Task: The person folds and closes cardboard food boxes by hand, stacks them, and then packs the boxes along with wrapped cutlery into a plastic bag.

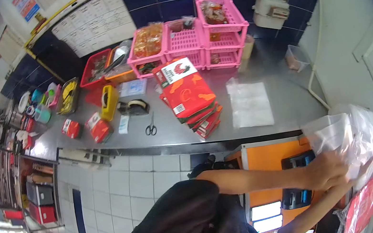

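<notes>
At the far right, a bunched clear plastic bag [360, 134] hangs beside the wall, above the orange cabinet. My left hand [327, 170] reaches across to it, with its fingers closed on the plastic. Just below, my right hand [357, 174] is at the same bag, crossing under the left; plastic and the left hand cover most of its fingers. A red plastic package [368, 202] lies under the right forearm's far side. On the steel counter, a stack of red printed boxes [187, 90] stands beside flat translucent bags [251, 104].
Pink stacked baskets [184, 39] hold packaged food at the back of the counter [283, 87]. Scissors [151, 130], a tape dispenser [134, 107] and a yellow container [109, 104] lie left of the boxes. A black device [297, 196] sits on the orange cabinet [259, 154].
</notes>
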Demonstrator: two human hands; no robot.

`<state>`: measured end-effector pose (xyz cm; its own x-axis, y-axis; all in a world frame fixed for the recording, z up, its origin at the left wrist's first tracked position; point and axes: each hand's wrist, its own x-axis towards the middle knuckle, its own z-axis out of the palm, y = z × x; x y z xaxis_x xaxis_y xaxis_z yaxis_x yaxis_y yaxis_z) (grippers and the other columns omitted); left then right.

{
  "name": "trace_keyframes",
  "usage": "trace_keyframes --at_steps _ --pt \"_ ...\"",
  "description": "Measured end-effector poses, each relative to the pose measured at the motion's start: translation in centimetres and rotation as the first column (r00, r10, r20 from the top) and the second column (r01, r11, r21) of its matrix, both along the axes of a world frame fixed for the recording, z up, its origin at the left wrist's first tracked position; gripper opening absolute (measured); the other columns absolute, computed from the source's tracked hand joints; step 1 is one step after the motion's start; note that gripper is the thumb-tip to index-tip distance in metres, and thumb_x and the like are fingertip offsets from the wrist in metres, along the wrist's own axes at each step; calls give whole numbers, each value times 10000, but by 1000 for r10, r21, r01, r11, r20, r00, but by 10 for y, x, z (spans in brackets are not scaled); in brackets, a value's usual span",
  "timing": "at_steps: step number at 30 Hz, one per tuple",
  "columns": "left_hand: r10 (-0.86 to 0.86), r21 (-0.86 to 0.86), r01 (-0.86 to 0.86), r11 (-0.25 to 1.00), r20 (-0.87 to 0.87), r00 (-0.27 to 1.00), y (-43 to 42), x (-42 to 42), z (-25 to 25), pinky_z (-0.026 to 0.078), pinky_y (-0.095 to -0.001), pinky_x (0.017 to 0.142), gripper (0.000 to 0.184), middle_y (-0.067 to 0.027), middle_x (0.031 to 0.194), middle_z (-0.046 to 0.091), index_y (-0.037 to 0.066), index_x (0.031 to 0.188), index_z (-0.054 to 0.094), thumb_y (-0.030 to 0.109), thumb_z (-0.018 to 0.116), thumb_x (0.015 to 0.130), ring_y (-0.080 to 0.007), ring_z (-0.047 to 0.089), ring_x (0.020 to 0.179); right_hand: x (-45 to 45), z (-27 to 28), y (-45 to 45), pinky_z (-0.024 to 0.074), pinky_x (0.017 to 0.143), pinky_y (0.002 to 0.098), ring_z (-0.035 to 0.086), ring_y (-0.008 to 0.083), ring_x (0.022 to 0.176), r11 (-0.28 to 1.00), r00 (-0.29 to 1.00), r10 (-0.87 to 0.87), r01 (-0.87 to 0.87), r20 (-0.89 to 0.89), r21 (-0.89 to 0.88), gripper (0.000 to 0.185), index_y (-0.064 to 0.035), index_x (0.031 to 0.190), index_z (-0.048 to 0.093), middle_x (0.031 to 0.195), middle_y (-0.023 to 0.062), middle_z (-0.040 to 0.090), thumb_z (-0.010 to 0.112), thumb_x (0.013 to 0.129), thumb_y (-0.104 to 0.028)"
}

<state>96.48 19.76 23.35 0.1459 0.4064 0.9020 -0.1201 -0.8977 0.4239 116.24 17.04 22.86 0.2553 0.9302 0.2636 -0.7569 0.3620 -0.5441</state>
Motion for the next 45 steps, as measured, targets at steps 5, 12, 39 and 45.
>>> trace_keyframes --at_steps 5,12,39,45 --pt "16 80 9 997 -311 950 -66 -73 -49 479 -411 698 149 -65 800 571 101 785 565 213 621 866 -239 577 779 -53 -60 -45 478 870 400 577 269 972 968 908 168 -79 385 -236 360 11 1214 532 1056 162 608 612 975 -246" --pt "-657 -682 76 727 -659 365 -135 -224 -134 518 -444 808 209 -127 958 663 45 947 673 241 644 881 -329 640 943 -119 -191 -134 503 786 391 595 262 875 809 -336 435 553 836 -199 274 12 1004 624 994 145 640 608 955 -257" --pt "107 -933 255 -255 235 966 -249 -665 -222 439 -291 527 499 -51 802 617 -4 1035 657 466 492 1015 -132 538 581 -727 -194 -277 473 726 305 576 142 836 865 507 398 69 764 -497 303 39 1033 648 901 47 661 690 897 -229" --pt "11 -716 -353 602 -434 901 -318 -705 -216 539 -360 799 527 -165 1050 672 -16 1167 599 431 696 907 -297 695 908 -741 -225 -282 500 646 381 634 224 679 628 518 467 377 717 -681 297 56 887 682 741 102 690 647 918 -237"
